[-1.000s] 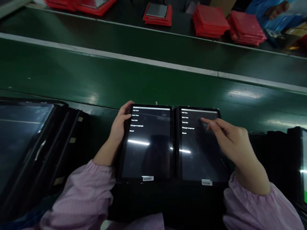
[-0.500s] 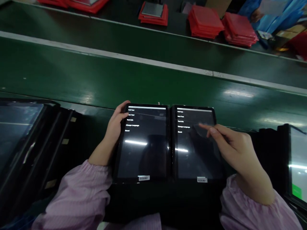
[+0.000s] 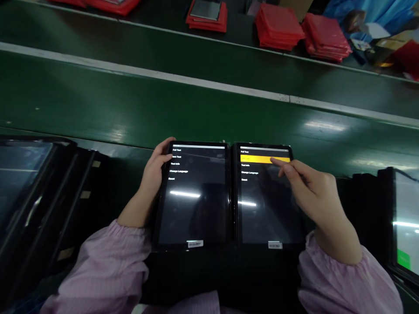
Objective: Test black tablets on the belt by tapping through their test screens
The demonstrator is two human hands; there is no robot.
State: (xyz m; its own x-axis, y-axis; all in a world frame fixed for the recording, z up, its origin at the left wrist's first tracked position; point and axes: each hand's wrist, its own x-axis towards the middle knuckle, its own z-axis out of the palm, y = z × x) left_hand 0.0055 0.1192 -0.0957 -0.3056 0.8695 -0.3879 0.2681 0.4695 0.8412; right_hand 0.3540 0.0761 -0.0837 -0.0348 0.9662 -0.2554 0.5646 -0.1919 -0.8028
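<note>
Two black tablets lie side by side, each showing a white text menu. My left hand point(image 3: 152, 179) grips the left tablet point(image 3: 196, 209) at its upper left edge, thumb on the front and the other fingers partly hidden behind. With its index finger stretched out, my right hand point(image 3: 314, 189) touches the second menu row of the right tablet point(image 3: 270, 213). That row is lit yellow. The right hand's other fingers are curled, with nothing seen in them. A small barcode label is at the bottom of each tablet.
Stacked dark tablets point(image 3: 22, 187) stand at the left. Another tablet with a pale screen point(image 3: 407, 209) is at the right. Beyond the green bench point(image 3: 196, 113) are red pouches point(image 3: 278, 26), and a person in blue point(image 3: 386, 17) is at the top right.
My right index finger has moved up a little and now touches the right tablet's screen, where the second row has turned yellow. My left hand still holds the left tablet.
</note>
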